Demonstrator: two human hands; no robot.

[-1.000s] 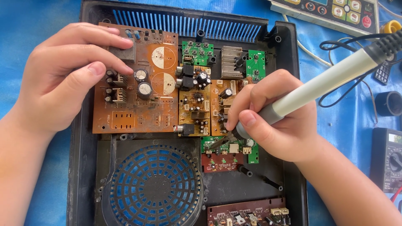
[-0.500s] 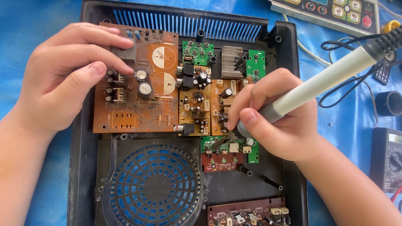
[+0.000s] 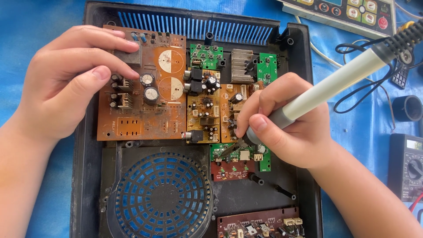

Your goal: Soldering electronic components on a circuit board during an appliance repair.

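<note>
A black plastic housing [image 3: 88, 145] lies open on a blue sheet [image 3: 39, 26], and every place below is told from it. In its upper left part sits a large brown circuit board [image 3: 145, 114] with capacitors and two pale round patches. The left hand [image 3: 66, 83] rests over that board's left end, half closed, its fingers curled across the top left corner and the thumb pressing near the black components at the edge. In the housing's lower left is a round blue fan grille [image 3: 161, 198]. The right hand [image 3: 291, 123] is over the housing's middle right, closed in a pen grip around a soldering iron [image 3: 335, 86] with a grey-white handle that slants up and out past the housing's upper right corner. The iron's tip points down to a small orange board [image 3: 202, 114] and the green board [image 3: 240, 154] just below it, near the housing's centre. A dark red board [image 3: 233, 169] lies just under those. Outside the housing's right wall lies a multimeter [image 3: 407, 167].
</note>
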